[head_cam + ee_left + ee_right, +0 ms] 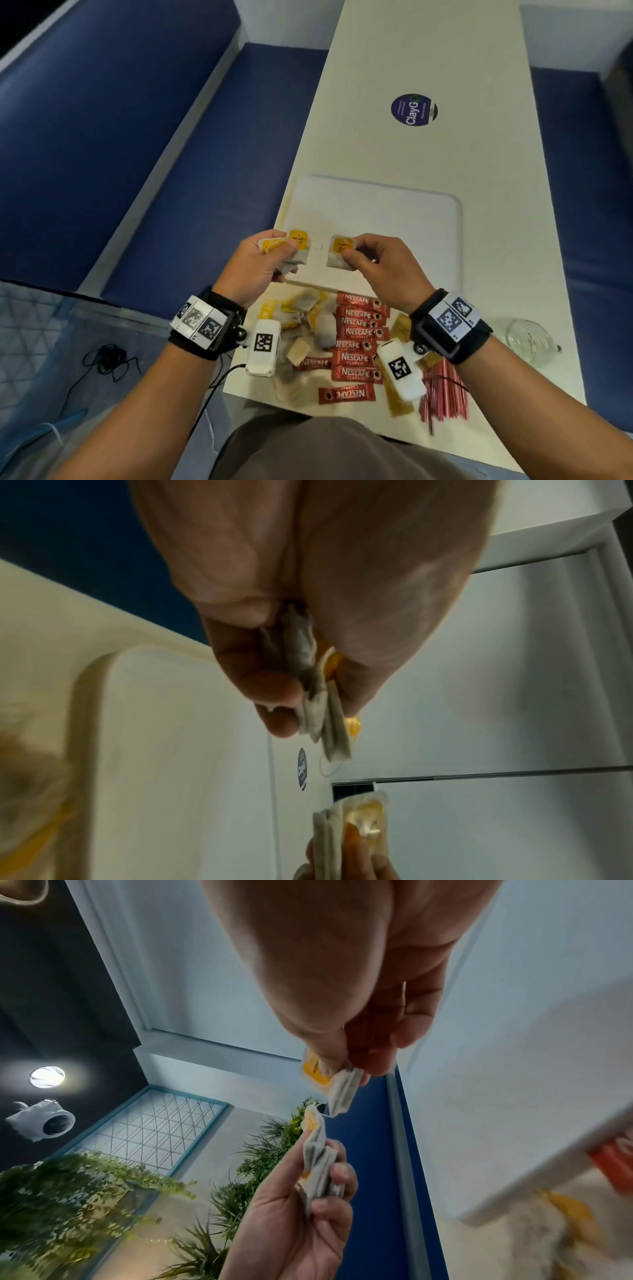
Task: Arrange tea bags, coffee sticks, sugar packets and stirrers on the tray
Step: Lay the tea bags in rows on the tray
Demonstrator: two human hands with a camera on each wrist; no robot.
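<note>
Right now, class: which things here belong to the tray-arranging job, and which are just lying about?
Job: white tray; tea bags; Nescafe coffee sticks; brown sugar packets; red stirrers.
Lying about: ClayGo sticker; clear glass container; black cable.

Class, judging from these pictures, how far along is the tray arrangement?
Done: nothing lies on the white rectangular tray. In hand: left hand grips a bunch of yellow-tagged tea bags; right hand pinches one tea bag. Left: red Nescafe sticks, brown sugar packets, red stirrers.
</note>
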